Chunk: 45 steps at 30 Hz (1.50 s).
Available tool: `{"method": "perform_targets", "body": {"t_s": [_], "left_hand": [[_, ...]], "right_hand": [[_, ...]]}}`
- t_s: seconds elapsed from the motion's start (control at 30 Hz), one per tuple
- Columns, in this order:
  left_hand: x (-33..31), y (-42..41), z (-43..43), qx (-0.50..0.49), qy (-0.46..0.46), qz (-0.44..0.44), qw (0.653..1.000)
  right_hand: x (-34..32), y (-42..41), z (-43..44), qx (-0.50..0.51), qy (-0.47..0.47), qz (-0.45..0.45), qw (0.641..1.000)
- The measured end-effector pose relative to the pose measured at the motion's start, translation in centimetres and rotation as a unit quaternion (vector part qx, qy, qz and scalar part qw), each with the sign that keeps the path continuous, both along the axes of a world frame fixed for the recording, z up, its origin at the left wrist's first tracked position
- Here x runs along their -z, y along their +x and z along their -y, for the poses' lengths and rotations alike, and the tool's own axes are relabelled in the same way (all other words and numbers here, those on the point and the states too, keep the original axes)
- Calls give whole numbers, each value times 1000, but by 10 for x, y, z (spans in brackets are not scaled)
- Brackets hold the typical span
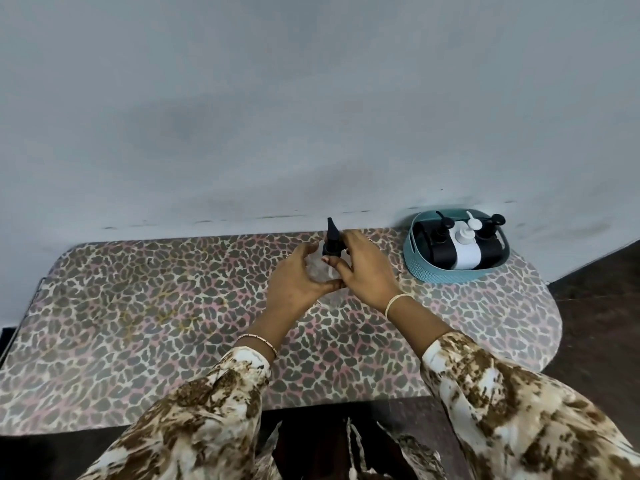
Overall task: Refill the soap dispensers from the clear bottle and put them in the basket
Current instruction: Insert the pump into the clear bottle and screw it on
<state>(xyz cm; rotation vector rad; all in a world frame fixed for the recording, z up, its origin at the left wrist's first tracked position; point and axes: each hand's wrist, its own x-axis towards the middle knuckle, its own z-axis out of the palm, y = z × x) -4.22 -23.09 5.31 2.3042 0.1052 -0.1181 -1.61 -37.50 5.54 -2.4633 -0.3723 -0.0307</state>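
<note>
While the left hand curls its fingers round the clear bottle standing mid-counter, the right hand grips the bottle's black pump with its fingers. At two o'clock from them, near the wall, the teal basket holds black and white dispensers.

A home room: leopard-print covered table against a plain grey wall, dark floor.
</note>
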Motion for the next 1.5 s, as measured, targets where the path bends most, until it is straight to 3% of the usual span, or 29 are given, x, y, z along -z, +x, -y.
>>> {"method": "perform_targets", "body": {"t_s": [0.4, 0.9, 1.13, 1.5], "left_hand": [[6, -1, -13, 11, 25, 20, 999], [8, 11, 5, 113, -31, 27, 993], [4, 40, 39, 144, -115, 26, 983], [14, 83, 95, 154, -104, -25, 982]], "right_hand": [[8, -14, -21, 97, -18, 27, 995], [10, -31, -10, 220, 116, 15, 969], [4, -18, 28, 203, 171, -12, 964], [16, 7, 96, 219, 262, -93, 935]]}}
